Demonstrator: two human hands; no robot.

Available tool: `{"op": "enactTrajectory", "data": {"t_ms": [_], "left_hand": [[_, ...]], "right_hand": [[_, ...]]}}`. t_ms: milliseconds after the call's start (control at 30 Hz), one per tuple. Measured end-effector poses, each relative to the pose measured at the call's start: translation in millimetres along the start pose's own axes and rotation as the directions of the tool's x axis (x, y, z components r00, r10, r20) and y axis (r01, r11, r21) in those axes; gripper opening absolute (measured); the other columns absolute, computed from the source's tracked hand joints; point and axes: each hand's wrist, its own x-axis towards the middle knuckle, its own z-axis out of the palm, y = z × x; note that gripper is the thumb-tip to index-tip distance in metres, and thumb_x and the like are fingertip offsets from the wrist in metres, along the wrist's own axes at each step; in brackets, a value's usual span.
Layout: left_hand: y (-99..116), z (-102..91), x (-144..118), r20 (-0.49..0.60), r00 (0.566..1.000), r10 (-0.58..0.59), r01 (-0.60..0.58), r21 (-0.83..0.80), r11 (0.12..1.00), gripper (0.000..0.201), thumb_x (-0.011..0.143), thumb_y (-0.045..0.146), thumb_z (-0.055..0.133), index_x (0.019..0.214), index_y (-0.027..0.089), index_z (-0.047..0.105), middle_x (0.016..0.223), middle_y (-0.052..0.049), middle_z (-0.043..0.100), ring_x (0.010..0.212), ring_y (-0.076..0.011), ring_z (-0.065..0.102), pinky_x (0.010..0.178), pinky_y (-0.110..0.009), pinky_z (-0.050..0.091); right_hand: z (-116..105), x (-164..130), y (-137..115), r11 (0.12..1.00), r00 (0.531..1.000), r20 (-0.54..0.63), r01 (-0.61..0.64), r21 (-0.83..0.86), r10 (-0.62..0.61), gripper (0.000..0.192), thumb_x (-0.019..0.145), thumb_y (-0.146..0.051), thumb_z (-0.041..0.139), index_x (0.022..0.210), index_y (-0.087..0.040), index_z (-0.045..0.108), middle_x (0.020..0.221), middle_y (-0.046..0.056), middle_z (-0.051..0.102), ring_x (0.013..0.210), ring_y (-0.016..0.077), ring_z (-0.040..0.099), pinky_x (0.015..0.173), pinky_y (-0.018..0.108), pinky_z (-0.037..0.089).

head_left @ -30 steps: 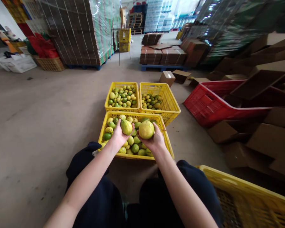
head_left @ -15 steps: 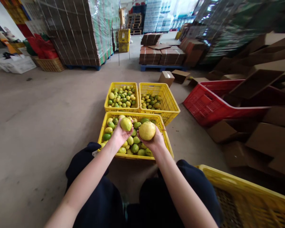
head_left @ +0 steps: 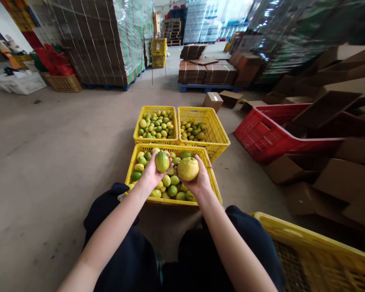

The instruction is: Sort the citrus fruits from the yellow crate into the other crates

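Note:
My left hand (head_left: pixel 153 173) holds a small green-yellow fruit (head_left: pixel 162 161) up over the near yellow crate (head_left: pixel 214 185). My right hand (head_left: pixel 198 181) cups a larger yellow fruit (head_left: pixel 187 169) beside it. Both hands hover above the crate, which is full of several green and yellow fruits. Two more yellow crates stand behind it: the left crate (head_left: pixel 136 129) is well filled, the right crate (head_left: pixel 219 134) holds fewer fruits. My dark-trousered knees are at the near crate's front edge.
Another yellow crate (head_left: pixel 310 251) sits at my lower right. A red crate (head_left: pixel 267 134) and loose cardboard boxes (head_left: pixel 343 178) lie to the right. Wrapped pallets (head_left: pixel 103 40) and stacked flat cartons (head_left: pixel 207 71) stand at the back. Bare concrete floor stretches to the left.
My left hand has turned its fruit, so a greener side shows now. The right hand and its yellow fruit have stayed almost in place.

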Motion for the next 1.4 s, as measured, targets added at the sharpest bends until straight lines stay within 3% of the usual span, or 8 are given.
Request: {"op": "enactTrajectory", "data": {"t_ms": [133, 433, 867, 1267, 1400], "left_hand": [[-0.2, 3.0, -4.2, 0.058, 0.997, 0.043, -0.043, 0.005, 0.999, 0.014, 0.087, 0.026, 0.061, 0.078, 0.015, 0.063, 0.075, -0.002, 0.066, 0.065, -0.0131, 0.066, 0.063, -0.024, 0.056], [1.0, 10.4, -16.1, 0.065, 0.989, 0.134, -0.141, 0.111, 0.984, 0.029, 0.081, 0.024, 0.057, 0.054, 0.017, 0.052, 0.053, 0.0, 0.055, 0.048, -0.0118, 0.056, 0.048, -0.023, 0.046], [-0.6, 7.8, -13.4, 0.142, 0.979, 0.146, -0.171, 0.185, 0.968, 0.033, 0.083, 0.022, 0.05, 0.051, 0.016, 0.053, 0.051, -0.001, 0.054, 0.048, -0.012, 0.054, 0.05, -0.024, 0.044], [-1.7, 6.2, -10.8, 0.16, 0.976, 0.149, -0.18, 0.201, 0.963, 0.031, 0.081, 0.022, 0.055, 0.051, 0.016, 0.054, 0.052, 0.0, 0.053, 0.049, -0.0118, 0.054, 0.061, -0.029, 0.051], [-1.8, 5.8, -10.8, 0.166, 0.975, 0.148, -0.18, 0.201, 0.963, 0.032, 0.081, 0.022, 0.054, 0.05, 0.015, 0.055, 0.051, -0.001, 0.054, 0.048, -0.012, 0.054, 0.056, -0.026, 0.048]], "right_hand": [[0.9, 0.9, 4.1, 0.997, 0.997, -0.028, 0.065, -0.043, -0.066, 0.019, 0.087, -0.037, 0.056, 0.082, -0.019, 0.059, 0.062, 0.001, 0.068, 0.056, 0.0183, 0.066, 0.058, 0.034, 0.06], [1.8, 1.3, 8.0, 0.99, 0.99, -0.016, 0.137, -0.038, -0.138, 0.014, 0.083, -0.029, 0.058, 0.073, -0.019, 0.059, 0.056, 0.0, 0.065, 0.051, 0.0166, 0.065, 0.058, 0.03, 0.06], [2.7, -1.0, 6.1, 0.992, 0.993, -0.042, 0.109, -0.061, -0.111, 0.012, 0.084, -0.027, 0.055, 0.074, -0.02, 0.058, 0.057, 0.0, 0.065, 0.053, 0.0179, 0.066, 0.06, 0.033, 0.06], [-3.1, 4.8, 6.7, 0.995, 0.996, 0.014, 0.092, -0.028, -0.092, 0.009, 0.08, -0.027, 0.059, 0.075, -0.02, 0.059, 0.057, 0.0, 0.064, 0.06, 0.02, 0.069, 0.059, 0.033, 0.06], [-2.9, 4.6, 6.8, 0.995, 0.995, 0.01, 0.1, -0.023, -0.099, 0.01, 0.081, -0.026, 0.058, 0.074, -0.019, 0.059, 0.057, 0.0, 0.064, 0.058, 0.0193, 0.068, 0.059, 0.032, 0.06]]}}
